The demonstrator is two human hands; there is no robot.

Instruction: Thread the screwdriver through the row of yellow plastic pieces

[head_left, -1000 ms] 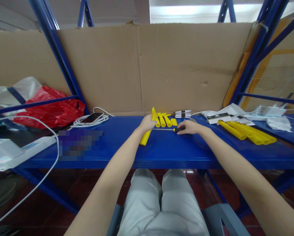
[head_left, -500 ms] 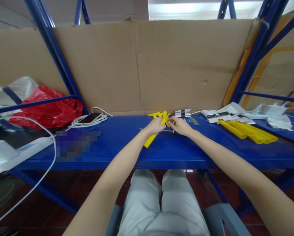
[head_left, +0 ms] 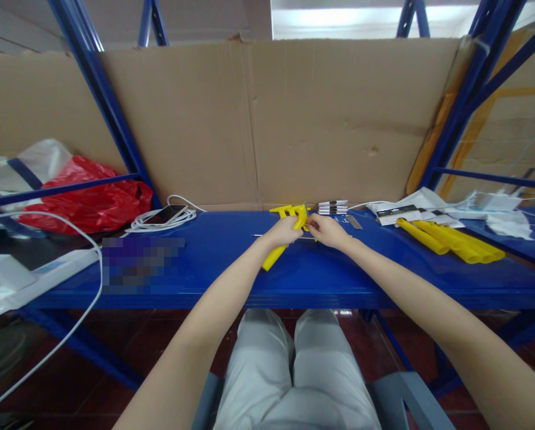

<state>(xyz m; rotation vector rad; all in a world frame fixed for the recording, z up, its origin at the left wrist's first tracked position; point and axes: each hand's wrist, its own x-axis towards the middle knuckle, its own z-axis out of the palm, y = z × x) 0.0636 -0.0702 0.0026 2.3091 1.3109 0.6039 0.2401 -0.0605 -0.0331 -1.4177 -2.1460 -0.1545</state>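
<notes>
My left hand (head_left: 285, 230) is closed around a yellow plastic tool (head_left: 274, 257), whose tube-like handle slants down toward the table's front edge. The tool's broader head shows above my knuckles. Close against that head on the right, the fingers of my right hand (head_left: 325, 229) are pinched together; what they hold, if anything, is too small to make out. A thin metal rod (head_left: 259, 235) lies on the table below both hands, partly hidden by them. Just behind the tool is another yellow piece (head_left: 277, 209). A flat grey metal strip (head_left: 354, 221) and small white bits lie right of my right hand.
A stack of small white-and-black packs (head_left: 332, 207) stands at the back of the blue table (head_left: 223, 263). Several yellow tubes (head_left: 446, 239) lie to the right by flat packets (head_left: 397, 214). On the left are a coiled white cable (head_left: 164, 221), power strip (head_left: 61, 272) and red bag (head_left: 97, 194).
My right fingers have drawn closer together beside the tool's head, and the head has turned slightly. My left hand keeps its grip in nearly the same place.
</notes>
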